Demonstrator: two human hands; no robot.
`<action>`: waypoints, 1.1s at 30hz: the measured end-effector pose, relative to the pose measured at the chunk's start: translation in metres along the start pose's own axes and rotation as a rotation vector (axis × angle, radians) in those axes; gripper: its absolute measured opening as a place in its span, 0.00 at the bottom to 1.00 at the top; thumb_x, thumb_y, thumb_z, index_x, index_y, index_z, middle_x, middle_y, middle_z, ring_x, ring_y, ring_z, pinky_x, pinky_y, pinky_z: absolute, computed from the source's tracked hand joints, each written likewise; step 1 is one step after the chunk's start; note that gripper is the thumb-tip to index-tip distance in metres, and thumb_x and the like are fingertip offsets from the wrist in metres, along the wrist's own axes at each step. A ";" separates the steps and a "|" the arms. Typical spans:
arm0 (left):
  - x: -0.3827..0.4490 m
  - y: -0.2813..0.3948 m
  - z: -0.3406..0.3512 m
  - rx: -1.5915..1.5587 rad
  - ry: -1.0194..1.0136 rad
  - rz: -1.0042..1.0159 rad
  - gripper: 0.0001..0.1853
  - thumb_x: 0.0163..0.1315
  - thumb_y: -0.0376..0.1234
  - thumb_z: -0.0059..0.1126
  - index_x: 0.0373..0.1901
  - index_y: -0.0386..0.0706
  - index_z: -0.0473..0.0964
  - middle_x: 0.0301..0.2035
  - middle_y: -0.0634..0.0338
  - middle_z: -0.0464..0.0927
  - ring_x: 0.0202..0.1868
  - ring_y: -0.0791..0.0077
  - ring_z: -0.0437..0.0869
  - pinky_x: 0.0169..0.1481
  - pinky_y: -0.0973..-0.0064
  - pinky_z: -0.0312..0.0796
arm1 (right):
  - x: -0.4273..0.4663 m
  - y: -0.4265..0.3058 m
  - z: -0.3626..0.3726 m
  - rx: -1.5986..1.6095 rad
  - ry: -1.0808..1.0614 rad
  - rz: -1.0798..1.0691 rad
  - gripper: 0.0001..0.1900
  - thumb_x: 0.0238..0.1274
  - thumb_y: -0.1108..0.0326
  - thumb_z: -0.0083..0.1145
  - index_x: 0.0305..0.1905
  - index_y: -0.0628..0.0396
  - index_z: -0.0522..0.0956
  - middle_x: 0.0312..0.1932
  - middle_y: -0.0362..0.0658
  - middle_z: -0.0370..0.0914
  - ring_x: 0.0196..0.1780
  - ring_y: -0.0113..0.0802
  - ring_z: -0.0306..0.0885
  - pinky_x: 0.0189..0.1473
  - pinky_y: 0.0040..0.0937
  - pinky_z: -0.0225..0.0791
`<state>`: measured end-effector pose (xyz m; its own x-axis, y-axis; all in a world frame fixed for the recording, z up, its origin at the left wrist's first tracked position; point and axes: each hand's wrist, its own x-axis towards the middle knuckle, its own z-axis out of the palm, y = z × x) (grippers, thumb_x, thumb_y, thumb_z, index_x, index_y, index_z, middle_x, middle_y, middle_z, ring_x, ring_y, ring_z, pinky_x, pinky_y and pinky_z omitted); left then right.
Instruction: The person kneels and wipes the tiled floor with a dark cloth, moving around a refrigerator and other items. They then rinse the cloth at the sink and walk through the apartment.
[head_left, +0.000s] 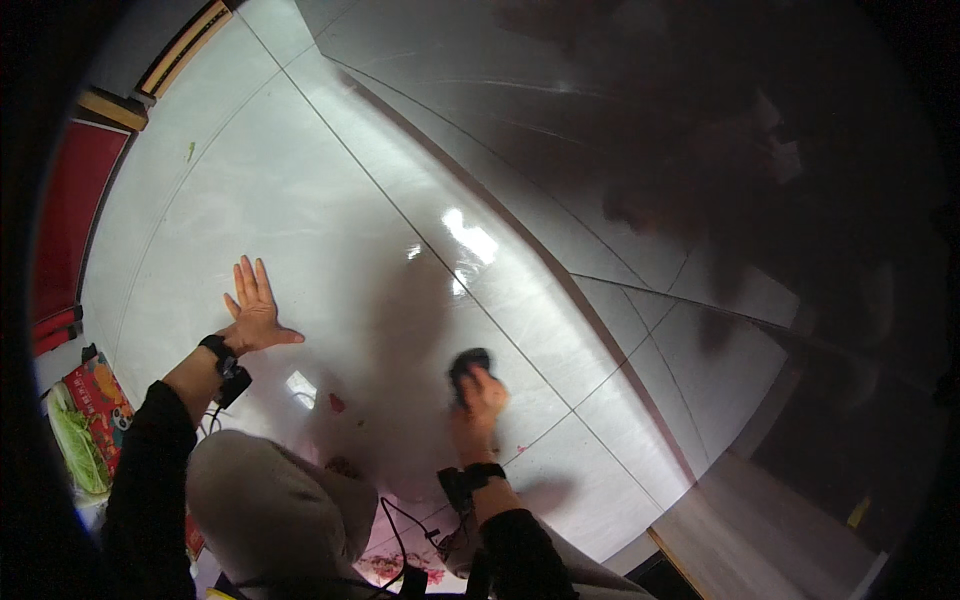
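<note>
My left hand (254, 315) rests with spread fingers on the glossy white tile floor (300, 187), holding nothing. A small black pad or wadded cloth (469, 369) is under the fingers of my right hand (480, 405), which presses it to the tiles. Motion blur hides what exactly it is. Small red scraps lie about: a larger one (336, 403) sits between my hands, and a tiny one (521, 449) is right of my right wrist. A black strap with a small device is around each wrist.
At the lower left, a Chinese cabbage (79, 442) lies by a red printed carton (101, 397). A red panel (79, 217) and wooden furniture edges (184, 52) line the left. Along the right runs a glossy grey tiled wall (510, 157). Reddish mess (397, 568) and cables (405, 517) are near my knees.
</note>
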<state>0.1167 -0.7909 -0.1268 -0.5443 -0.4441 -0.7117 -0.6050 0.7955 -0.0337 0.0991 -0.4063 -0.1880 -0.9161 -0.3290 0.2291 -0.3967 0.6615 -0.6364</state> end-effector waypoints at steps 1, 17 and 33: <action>-0.001 0.000 -0.001 -0.004 -0.027 -0.004 0.80 0.29 0.54 0.75 0.64 0.36 0.14 0.64 0.37 0.12 0.67 0.40 0.14 0.62 0.32 0.30 | -0.004 -0.018 0.001 0.094 -0.199 0.055 0.22 0.38 0.84 0.48 0.44 0.57 0.76 0.50 0.50 0.74 0.51 0.49 0.71 0.53 0.43 0.61; -0.002 0.001 -0.001 0.005 -0.041 0.029 0.80 0.30 0.57 0.74 0.63 0.32 0.14 0.63 0.33 0.12 0.66 0.38 0.13 0.62 0.31 0.30 | -0.041 0.145 -0.125 -0.261 0.478 0.788 0.20 0.46 0.82 0.39 0.49 0.69 0.71 0.55 0.58 0.68 0.56 0.52 0.67 0.63 0.41 0.56; 0.000 -0.010 0.005 -0.051 0.007 0.130 0.78 0.30 0.64 0.68 0.66 0.31 0.21 0.64 0.32 0.18 0.66 0.35 0.17 0.58 0.25 0.26 | 0.098 -0.123 0.103 0.324 -0.677 -0.166 0.17 0.40 0.81 0.53 0.41 0.61 0.79 0.53 0.48 0.73 0.51 0.52 0.67 0.53 0.44 0.63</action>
<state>0.1261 -0.7967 -0.1300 -0.6239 -0.3420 -0.7027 -0.5579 0.8245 0.0940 0.0635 -0.5892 -0.1633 -0.5692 -0.8168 -0.0939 -0.3934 0.3709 -0.8412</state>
